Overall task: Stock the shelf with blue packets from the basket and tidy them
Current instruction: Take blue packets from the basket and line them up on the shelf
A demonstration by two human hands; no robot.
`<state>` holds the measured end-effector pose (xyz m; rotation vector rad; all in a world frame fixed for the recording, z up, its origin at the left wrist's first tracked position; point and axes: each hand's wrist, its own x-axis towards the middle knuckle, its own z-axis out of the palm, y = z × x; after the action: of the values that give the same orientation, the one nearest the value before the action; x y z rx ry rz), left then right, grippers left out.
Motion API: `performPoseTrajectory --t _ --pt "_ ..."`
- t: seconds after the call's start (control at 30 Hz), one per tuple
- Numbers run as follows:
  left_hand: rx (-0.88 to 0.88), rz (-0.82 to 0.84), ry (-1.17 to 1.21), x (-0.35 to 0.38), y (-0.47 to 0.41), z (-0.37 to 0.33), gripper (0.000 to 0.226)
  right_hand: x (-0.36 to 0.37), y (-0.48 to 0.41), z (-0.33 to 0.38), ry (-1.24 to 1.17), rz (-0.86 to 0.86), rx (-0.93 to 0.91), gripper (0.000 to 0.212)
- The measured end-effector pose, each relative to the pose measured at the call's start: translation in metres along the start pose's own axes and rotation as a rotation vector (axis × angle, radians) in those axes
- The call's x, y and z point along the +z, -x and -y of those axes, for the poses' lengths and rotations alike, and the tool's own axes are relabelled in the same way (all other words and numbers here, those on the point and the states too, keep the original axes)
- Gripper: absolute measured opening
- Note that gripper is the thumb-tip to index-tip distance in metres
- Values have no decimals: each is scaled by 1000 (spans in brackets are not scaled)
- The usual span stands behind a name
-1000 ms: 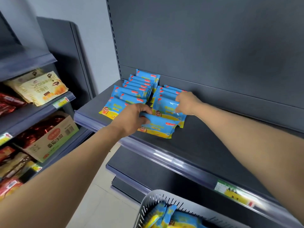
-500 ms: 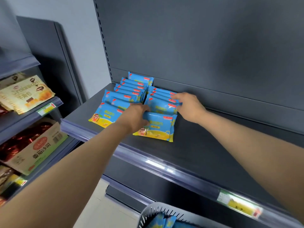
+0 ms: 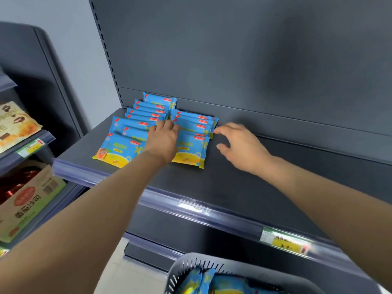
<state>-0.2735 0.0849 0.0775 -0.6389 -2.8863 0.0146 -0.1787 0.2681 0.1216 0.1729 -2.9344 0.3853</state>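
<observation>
Shelf: the dark shelf [image 3: 244, 183] ran wide across the middle, bare over its whole right part.
Back panel: the grey back panel [image 3: 233, 60] rose straight from the shelf's rear edge.
Cardboard box: off the shelf's left end and lower, a cardboard box [image 3: 27, 206] sat on a neighbouring rack.
Basket: below the shelf's front edge, the grey basket [image 3: 191, 264] showed its slotted rim, with more packets [image 3: 224, 283] lying inside.
Blue packets: two overlapping rows on the shelf's left part, from the back panel towards the front edge: the left row [image 3: 125, 145] and the right row [image 3: 195, 128], side by side.
Left hand: the left hand [image 3: 163, 141] lay flat on the seam between both rows, fingers stretched out over the packets, gripping nothing.
Right hand: the right hand [image 3: 241, 145] hovered over bare shelf just beside the right row's right end, fingers loosely curled, nothing in them; forefinger at the packets' edge, contact impossible to call.
Price label: a green-and-yellow price label [image 3: 284, 240] sat in the shelf's front strip, far right.
</observation>
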Motion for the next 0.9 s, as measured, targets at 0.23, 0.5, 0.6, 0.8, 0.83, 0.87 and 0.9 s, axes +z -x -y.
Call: performPoseTrajectory --t 0.23,0.5,0.6,0.8,0.83,0.87,0.9 --pt "93 -315 159 -59 46 -12 48 -35 26 31 171 -129 -123 48" --pt "107 -561 85 -160 149 -57 45 -104 92 56 199 -358 -311 53" --pt "103 -585 49 -182 190 -87 43 -122 132 54 187 -420 -382 53" --pt "99 -552 60 -194 262 -162 43 -130 218 33 113 -441 -472 52" --pt "105 -527 74 -190 273 -174 43 -124 231 29 106 -414 -489 52" --pt "113 -499 86 -184 283 -184 42 -117 244 25 104 -380 -501 51" --pt "114 -466 96 -177 293 -192 43 -109 255 21 107 -338 -509 51"
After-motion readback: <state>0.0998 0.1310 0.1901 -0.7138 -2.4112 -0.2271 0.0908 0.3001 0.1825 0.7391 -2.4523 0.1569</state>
